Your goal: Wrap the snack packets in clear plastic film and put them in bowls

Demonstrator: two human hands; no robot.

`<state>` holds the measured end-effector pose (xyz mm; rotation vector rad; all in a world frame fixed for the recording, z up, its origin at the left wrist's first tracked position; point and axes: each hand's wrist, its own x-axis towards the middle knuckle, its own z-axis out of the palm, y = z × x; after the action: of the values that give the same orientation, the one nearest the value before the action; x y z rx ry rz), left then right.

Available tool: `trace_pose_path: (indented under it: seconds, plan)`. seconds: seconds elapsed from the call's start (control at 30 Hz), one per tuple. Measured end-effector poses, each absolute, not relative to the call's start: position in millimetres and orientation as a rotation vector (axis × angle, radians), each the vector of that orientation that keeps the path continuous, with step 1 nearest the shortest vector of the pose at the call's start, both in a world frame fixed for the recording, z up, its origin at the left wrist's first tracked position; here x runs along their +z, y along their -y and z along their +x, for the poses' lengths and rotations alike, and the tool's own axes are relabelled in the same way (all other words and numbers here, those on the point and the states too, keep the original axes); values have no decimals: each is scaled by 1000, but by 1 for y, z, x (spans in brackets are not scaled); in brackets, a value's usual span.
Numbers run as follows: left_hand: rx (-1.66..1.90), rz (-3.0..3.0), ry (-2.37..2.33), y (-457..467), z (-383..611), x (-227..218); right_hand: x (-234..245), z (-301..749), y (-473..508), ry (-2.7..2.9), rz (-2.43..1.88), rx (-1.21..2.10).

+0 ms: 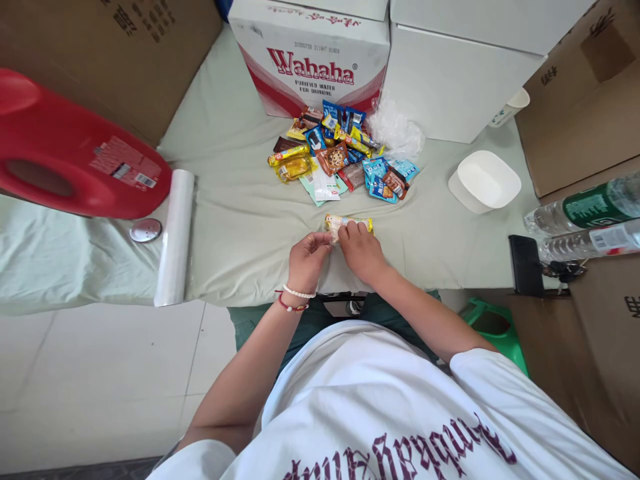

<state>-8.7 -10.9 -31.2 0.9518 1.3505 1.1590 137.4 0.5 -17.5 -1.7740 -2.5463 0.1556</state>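
A small yellow snack packet (pixel 333 220) lies near the front of the cloth-covered table. Bent over its right part is my right hand (pixel 361 252), fingers closed on it and hiding much of the wrapper. My left hand (pixel 307 259) is at the packet's lower left, thumb and forefinger pinched together on what looks like clear plastic film (pixel 335 233) lying against the packet. Just beyond both hands spreads a pile of wrapped snacks (pixel 334 159) in blue, yellow, brown and red.
Behind the pile stand a Wahaha carton (pixel 320 63) and a white box (pixel 450 83), with crumpled clear plastic (pixel 396 130) in front. A white bowl (pixel 485 180), bottles (pixel 595 208) and a black phone (pixel 526 265) are rightward. Leftward are a plastic roll (pixel 175 237) and red jug (pixel 75 147).
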Motion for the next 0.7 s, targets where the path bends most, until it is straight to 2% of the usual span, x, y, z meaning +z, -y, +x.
trace_pose_path:
  seconds: [0.1, 0.23, 0.5, 0.7]
  plan:
    - [1219, 774, -1377, 9, -10, -26, -16, 146, -3, 2554, -1754, 232]
    - [1051, 722, -1475, 0, -9, -28, -22, 159, 0, 2541, -1612, 375]
    - [706, 1485, -1791, -29, -4, -43, -38, 183, -4, 2178, -1337, 686]
    - [653, 1633, -1895, -25, 7, -39, -40, 191, -14, 1700, -1337, 1056]
